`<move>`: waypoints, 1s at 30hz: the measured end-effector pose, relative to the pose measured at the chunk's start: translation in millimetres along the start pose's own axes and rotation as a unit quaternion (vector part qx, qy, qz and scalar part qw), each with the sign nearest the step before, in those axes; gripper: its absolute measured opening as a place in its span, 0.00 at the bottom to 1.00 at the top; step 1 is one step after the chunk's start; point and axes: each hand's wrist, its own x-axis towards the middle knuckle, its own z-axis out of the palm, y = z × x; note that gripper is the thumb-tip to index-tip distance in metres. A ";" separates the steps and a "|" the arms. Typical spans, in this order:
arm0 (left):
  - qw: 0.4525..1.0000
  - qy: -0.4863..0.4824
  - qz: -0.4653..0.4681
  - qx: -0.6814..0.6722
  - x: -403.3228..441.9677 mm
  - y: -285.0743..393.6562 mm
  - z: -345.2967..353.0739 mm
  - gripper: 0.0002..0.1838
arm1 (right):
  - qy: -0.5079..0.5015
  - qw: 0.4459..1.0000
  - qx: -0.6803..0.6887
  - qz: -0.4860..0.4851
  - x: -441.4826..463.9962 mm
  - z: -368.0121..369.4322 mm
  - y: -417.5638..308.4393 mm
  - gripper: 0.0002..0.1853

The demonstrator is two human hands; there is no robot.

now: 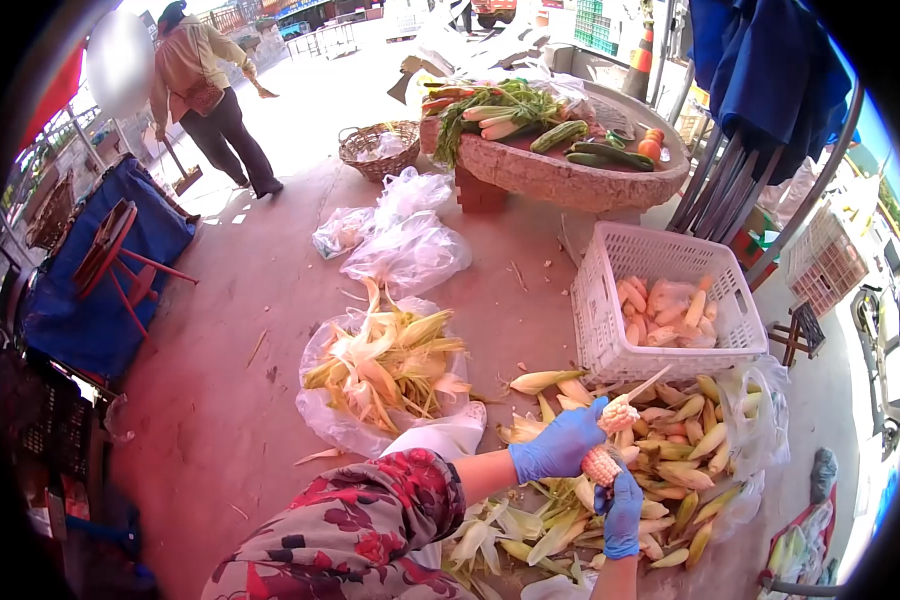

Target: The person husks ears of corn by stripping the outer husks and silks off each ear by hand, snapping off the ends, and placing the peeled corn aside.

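Note:
My left hand (560,443), in a blue glove, is closed around a husked ear of corn (600,466). Pale kernels show above and below its fingers, and a strip of husk sticks out past the top end. My right hand (622,512), gloved in blue too, has its fingers closed at the lower end of the corn. Beneath both hands lies a heap of unhusked corn ears (685,460) with loose husks. A plastic bag of stripped husks (385,365) sits to the left of my hands.
A white plastic crate (610,350) with husked ears stands beyond the heap. Farther back are a round stone table (530,185) with vegetables, a wicker basket (410,165) and plastic bags (410,255). A person (210,100) is at upper left, near a blue-covered stand (55,300).

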 end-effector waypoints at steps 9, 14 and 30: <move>0.986 -0.016 -0.158 -0.047 4.0 13.2 5.2 0.28 | 0.125 0.990 0.035 0.055 24.5 -14.4 27.3 0.14; 0.991 0.055 -0.117 -0.042 0.0 8.2 11.2 0.30 | 0.141 0.978 0.121 0.091 32.2 -23.1 42.0 0.14; 0.996 0.003 0.052 0.070 5.9 -12.0 34.6 0.21 | 0.015 0.957 0.121 0.263 12.8 -12.7 -0.8 0.12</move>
